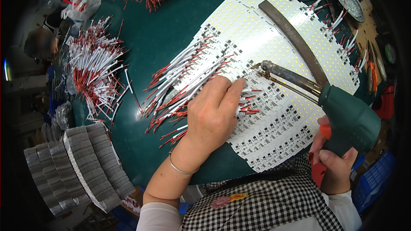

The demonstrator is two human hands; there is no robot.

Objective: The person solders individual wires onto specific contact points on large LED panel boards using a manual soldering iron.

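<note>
My right hand (pixel 332 154) grips the handle of a green soldering gun (pixel 349 115) with an orange trigger. Its dark metal tip (pixel 265 66) reaches in from the right over white LED circuit boards (pixel 239 30) with yellow chips. My left hand (pixel 214 111), a bracelet at its wrist, is closed over the boards; a bundle of red and white wires (pixel 248 107) sticks out past its fingers. Left of the tip, rows of similar wires (pixel 180 72) lie with their ends at the boards' edge. Whether any wire touches the tip is hard to make out.
A curved brown metal bar (pixel 295 38) lies across the boards. Loose wire heaps (pixel 96 68) sit on the green table (pixel 141 38) at left and far side. Stacked grey parts (pixel 98 162) stand near left. At far right are a round metal dish (pixel 347 1) and orange-handled pliers (pixel 372 77).
</note>
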